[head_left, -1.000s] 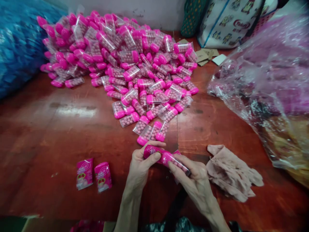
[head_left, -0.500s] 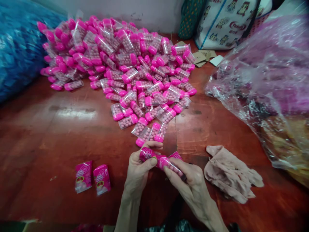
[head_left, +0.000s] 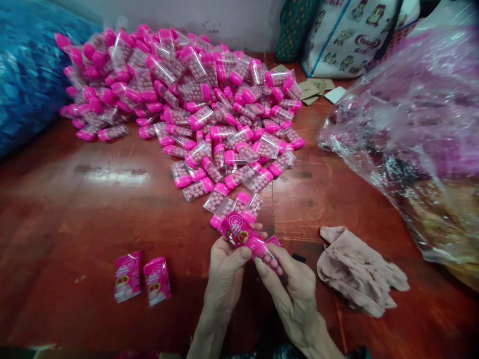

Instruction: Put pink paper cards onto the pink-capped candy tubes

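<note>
A clear bottle of pink beads [head_left: 270, 260] is in my right hand [head_left: 295, 284], pinched between thumb and fingers and tilted down to the right. My left hand [head_left: 228, 264] grips a printed magenta sleeve [head_left: 237, 230] at the bottle's upper left end, its thumb on top. Just beyond my hands begins a large heap of bead bottles with pink caps [head_left: 202, 114]. Two magenta printed packets, one [head_left: 127, 276] beside the other [head_left: 157, 280], lie on the table to the left. Behind my right hand the corner of another magenta piece [head_left: 274, 241] shows.
A crumpled beige cloth [head_left: 359, 271] lies right of my hands on the red-brown table [head_left: 93, 214]. Clear plastic bags [head_left: 415, 124] fill the right side, a blue bag [head_left: 30, 75] the far left. Cardboard pieces [head_left: 310, 89] and a printed white bag [head_left: 348, 37] are at the back.
My left hand has shifted slightly right and down. The sleeve's printed face now shows more fully, turned upward. A small dark piece has come into view beside my right hand.
</note>
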### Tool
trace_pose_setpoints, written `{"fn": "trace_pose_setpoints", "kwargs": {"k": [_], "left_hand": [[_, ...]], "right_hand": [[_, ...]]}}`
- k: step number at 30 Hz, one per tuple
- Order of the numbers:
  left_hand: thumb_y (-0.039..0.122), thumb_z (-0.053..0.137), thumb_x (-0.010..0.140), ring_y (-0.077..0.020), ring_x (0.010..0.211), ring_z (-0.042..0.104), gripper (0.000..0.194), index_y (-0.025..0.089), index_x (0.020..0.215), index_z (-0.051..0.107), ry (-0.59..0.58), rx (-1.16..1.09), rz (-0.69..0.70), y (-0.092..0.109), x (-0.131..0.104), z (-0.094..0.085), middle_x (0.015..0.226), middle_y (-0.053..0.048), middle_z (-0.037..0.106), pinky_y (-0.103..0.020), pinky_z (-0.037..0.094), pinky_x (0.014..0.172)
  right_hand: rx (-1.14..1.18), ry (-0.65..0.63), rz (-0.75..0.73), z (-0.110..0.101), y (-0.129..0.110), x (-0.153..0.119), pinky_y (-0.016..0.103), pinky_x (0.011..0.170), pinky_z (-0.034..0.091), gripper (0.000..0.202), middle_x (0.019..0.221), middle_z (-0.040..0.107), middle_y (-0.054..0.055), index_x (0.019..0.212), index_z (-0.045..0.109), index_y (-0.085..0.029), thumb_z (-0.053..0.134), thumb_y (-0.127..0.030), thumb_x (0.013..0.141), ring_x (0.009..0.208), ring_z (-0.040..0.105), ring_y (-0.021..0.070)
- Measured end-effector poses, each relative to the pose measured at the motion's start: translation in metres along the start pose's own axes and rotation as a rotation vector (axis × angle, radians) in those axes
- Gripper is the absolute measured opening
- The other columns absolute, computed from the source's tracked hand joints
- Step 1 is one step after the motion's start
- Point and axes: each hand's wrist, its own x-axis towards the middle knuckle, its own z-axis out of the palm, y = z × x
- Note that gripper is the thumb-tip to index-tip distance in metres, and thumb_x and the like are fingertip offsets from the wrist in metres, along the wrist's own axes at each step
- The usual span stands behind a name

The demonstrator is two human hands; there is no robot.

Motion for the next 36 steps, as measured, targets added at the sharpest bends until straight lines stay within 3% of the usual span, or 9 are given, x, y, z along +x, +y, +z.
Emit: {"fn": "trace_pose_setpoints", "kwargs": {"k": [4, 7, 15, 20, 26, 30, 36], "left_hand": [[0.015, 0.069, 0.066, -0.0216, 0.083, 0.064, 0.019, 0.014, 0.085, 0.069, -0.069, -0.022, -0.072, -0.001, -0.002, 0.001, 0.082, -0.007, 0.070, -0.033, 0.046, 0.080], [0.017, 0.069, 0.067, -0.0224, 0.084, 0.063, 0.022, 0.016, 0.089, 0.069, -0.130, -0.055, -0.096, -0.002, -0.001, 0.001, 0.081, -0.006, 0.070, -0.034, 0.046, 0.080], [0.030, 0.076, 0.058, -0.0315, 0.103, 0.055, 0.032, 0.015, 0.086, 0.071, -0.236, 0.028, -0.097, 0.002, 0.001, -0.001, 0.104, -0.011, 0.064, -0.037, 0.046, 0.081], [0.033, 0.074, 0.061, -0.0299, 0.095, 0.059, 0.024, 0.015, 0.077, 0.072, -0.196, 0.008, -0.097, -0.004, 0.002, 0.001, 0.098, -0.011, 0.066, -0.037, 0.048, 0.077], [0.028, 0.071, 0.065, -0.0225, 0.077, 0.064, 0.018, 0.017, 0.080, 0.071, -0.063, -0.008, -0.090, -0.008, 0.003, 0.001, 0.085, -0.008, 0.069, -0.034, 0.050, 0.071], [0.032, 0.071, 0.065, -0.0261, 0.084, 0.062, 0.019, 0.016, 0.074, 0.071, -0.160, 0.000, -0.081, -0.005, 0.003, -0.002, 0.093, -0.010, 0.067, -0.036, 0.049, 0.073], [0.038, 0.074, 0.060, -0.0326, 0.097, 0.057, 0.028, 0.017, 0.078, 0.071, -0.247, 0.011, -0.108, -0.005, 0.001, -0.006, 0.097, -0.010, 0.065, -0.041, 0.047, 0.077]], "right_hand": [[-0.045, 0.000, -0.021, -0.001, 0.004, 0.000, 0.020, 0.052, 0.043, 0.015, 0.070, 0.060, 0.000, 0.098, 0.058, -0.016, 0.053, -0.020, 0.085, 0.056, 0.055, 0.0108], [-0.053, -0.024, 0.031, -0.001, 0.006, -0.003, 0.020, 0.049, 0.039, 0.012, 0.061, 0.054, -0.002, 0.087, 0.058, -0.016, 0.049, -0.024, 0.087, 0.050, 0.050, 0.0099], [0.048, -0.055, 0.101, -0.001, -0.001, -0.005, 0.020, 0.046, 0.035, 0.018, 0.058, 0.047, -0.004, 0.075, 0.054, -0.019, 0.045, -0.024, 0.089, 0.047, 0.043, 0.0083], [0.006, -0.034, 0.095, 0.003, -0.001, -0.002, 0.019, 0.042, 0.034, 0.016, 0.058, 0.050, -0.004, 0.080, 0.055, -0.018, 0.043, -0.024, 0.089, 0.045, 0.044, 0.0084], [-0.178, 0.048, -0.043, 0.011, 0.007, 0.001, 0.020, 0.042, 0.035, 0.014, 0.055, 0.050, -0.003, 0.082, 0.055, -0.015, 0.045, -0.023, 0.089, 0.041, 0.044, 0.0092], [-0.065, -0.016, 0.056, 0.009, 0.005, -0.002, 0.020, 0.044, 0.037, 0.017, 0.056, 0.051, -0.003, 0.077, 0.054, -0.017, 0.044, -0.024, 0.089, 0.044, 0.045, 0.0090], [-0.032, -0.017, 0.078, 0.007, 0.002, -0.009, 0.022, 0.045, 0.037, 0.018, 0.058, 0.052, -0.003, 0.090, 0.059, -0.019, 0.045, -0.031, 0.088, 0.043, 0.042, 0.0101]]}}
